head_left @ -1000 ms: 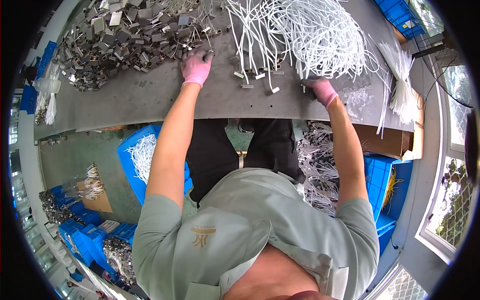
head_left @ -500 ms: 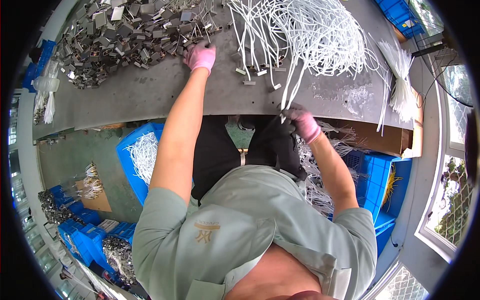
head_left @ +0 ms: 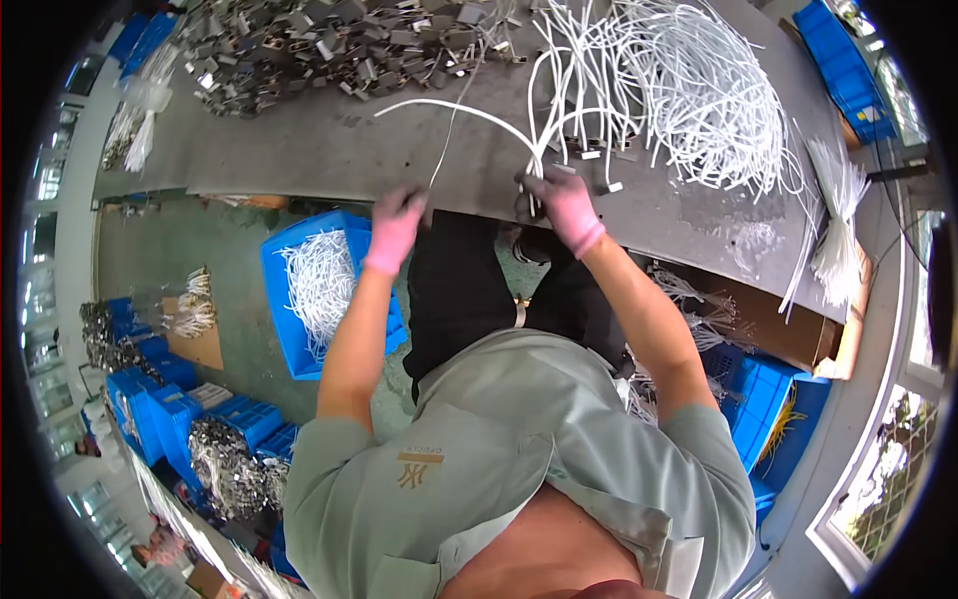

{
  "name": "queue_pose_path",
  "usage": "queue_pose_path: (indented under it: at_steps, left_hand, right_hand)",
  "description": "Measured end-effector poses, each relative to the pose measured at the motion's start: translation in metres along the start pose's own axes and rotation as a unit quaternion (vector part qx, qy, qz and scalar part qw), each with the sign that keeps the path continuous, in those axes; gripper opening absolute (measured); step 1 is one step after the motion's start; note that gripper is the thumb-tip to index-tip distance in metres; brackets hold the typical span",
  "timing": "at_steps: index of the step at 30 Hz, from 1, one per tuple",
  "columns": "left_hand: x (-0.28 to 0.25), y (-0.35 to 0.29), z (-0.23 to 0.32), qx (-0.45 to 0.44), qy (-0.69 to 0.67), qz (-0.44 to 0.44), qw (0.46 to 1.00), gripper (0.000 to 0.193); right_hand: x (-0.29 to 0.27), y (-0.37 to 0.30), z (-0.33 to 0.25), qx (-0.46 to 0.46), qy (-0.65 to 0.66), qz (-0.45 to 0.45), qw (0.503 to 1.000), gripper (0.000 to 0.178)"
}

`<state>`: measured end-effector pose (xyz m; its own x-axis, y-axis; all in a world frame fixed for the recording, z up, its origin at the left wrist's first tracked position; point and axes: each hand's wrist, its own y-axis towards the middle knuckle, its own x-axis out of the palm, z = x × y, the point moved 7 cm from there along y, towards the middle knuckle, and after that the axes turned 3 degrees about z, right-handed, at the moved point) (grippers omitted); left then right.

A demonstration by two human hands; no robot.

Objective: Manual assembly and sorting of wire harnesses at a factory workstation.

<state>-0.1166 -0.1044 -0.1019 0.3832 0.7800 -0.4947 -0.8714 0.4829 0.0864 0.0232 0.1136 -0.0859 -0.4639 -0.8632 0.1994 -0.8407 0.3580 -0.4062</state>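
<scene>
My right hand [head_left: 563, 208], in a grey-and-pink glove, is closed round a few white flexible tubes [head_left: 539, 160] at the table's near edge. One tube curves away from that hand to the left. The others run up toward a heap of white tubes [head_left: 714, 95] at the far right. My left hand [head_left: 399, 228], gloved alike and a little blurred, is closed at the lower end of a thin wire [head_left: 447, 140]. That wire rises to the pile of small grey metal pieces [head_left: 329, 50] at the far left; its far end is lost among them.
The grey table [head_left: 299, 150] spans the far side. A bundle of thin white strands [head_left: 836, 225] hangs over its right corner. Below the table's left part is a blue crate [head_left: 279, 334] of white tubes. More blue crates stand at the lower left and right. A window [head_left: 888, 479] is at the right.
My left hand has come back from the metal pile to the table's near edge, now with a thin wire. The right hand has shifted slightly, still gripping tubes. The whole view has turned.
</scene>
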Motion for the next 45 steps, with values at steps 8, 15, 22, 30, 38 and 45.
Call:
queue_pose_path:
  at_steps: [8, 15, 22, 30, 38, 45]
  left_hand:
    - [-0.041, -0.181, -0.070, -0.151, -0.232, -0.137, 0.951, 0.004]
    - [-0.084, -0.250, -0.084, -0.234, -0.220, -0.016, 0.947, 0.030]
    - [-0.098, -0.245, -0.099, -0.279, -0.175, 0.020, 0.944, 0.037]
    - [-0.078, -0.207, -0.052, -0.118, -0.154, 0.012, 0.981, 0.031]
    - [-0.048, -0.151, -0.035, -0.231, -0.159, 0.050, 0.959, 0.037]
    - [0.015, -0.050, 0.029, -0.257, -0.318, 0.143, 0.901, 0.033]
  right_hand:
    - [-0.002, 0.171, 0.059, -0.191, -0.006, 0.028, 0.981, 0.028]
    - [0.041, 0.100, -0.051, -0.161, 0.153, 0.083, 0.972, 0.027]
    - [0.011, 0.092, -0.075, -0.163, 0.190, 0.086, 0.964, 0.024]
    - [0.047, 0.063, -0.036, -0.095, -0.029, -0.053, 0.994, 0.020]
    - [0.006, 0.054, -0.129, -0.212, -0.030, 0.021, 0.977, 0.031]
    - [0.082, 0.000, -0.029, -0.138, -0.063, -0.095, 0.984, 0.019]
